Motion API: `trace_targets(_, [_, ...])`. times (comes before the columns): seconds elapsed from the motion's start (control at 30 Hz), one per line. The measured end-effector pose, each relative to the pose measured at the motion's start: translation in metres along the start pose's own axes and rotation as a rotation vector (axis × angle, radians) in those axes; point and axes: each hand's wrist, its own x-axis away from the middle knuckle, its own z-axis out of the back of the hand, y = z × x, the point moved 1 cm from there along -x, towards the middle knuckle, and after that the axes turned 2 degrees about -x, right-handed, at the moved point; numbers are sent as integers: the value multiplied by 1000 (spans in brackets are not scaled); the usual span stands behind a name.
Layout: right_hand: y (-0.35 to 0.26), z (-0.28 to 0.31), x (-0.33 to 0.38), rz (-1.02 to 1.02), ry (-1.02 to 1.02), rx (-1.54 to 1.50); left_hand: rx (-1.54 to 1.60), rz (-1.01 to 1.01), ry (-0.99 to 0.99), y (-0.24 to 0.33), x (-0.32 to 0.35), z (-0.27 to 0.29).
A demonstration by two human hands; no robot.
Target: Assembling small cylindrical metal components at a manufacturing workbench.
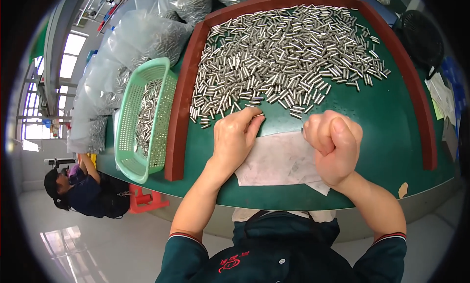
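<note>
Left hand (232,137) at the upper-left corner of the cloth (279,161), fingertips pinched on a metal pin (259,115). Right hand (337,145) over its right edge, fisted, contents can't tell. Pin pile (279,52) beyond cloth; raised frame (180,121) likely stops pins rolling off.

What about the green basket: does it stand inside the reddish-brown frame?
No, the green basket stands outside the reddish-brown frame, along its left side, with small metal pins inside the basket.

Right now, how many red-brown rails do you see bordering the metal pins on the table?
3: the left rail, the far rail and the right rail, around three sides of the metal pins.
</note>
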Motion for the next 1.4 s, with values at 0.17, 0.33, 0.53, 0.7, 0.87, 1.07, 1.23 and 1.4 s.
trace_targets(0.17, [1, 0, 1, -68, 51, -75, 342, 132, -110, 9, 7, 10])
trace_targets(0.33, [3, -4, -1, -193, 78, -174, 409, -183, -132, 13, 14, 6])
trace_targets(0.53, [6, -5, 0, -246, 91, -301, 277, -83, -268, 20, 12, 10])
trace_targets(0.7, [9, -5, 0, -235, 68, -191, 267, -115, -224, 19, 14, 6])
trace_targets(0.87, [9, -3, -2, -225, 99, -168, 212, -189, -234, 21, 15, 5])
trace_targets(1.07, [11, -3, 0, -257, 68, -158, 325, -104, -244, 21, 13, 19])
trace_targets(1.23, [13, -4, 0, -243, 59, -154, 228, -11, -234, 21, 15, 10])
trace_targets(1.4, [12, -1, -3, -207, 38, -178, 266, -33, -242, 21, 18, 8])
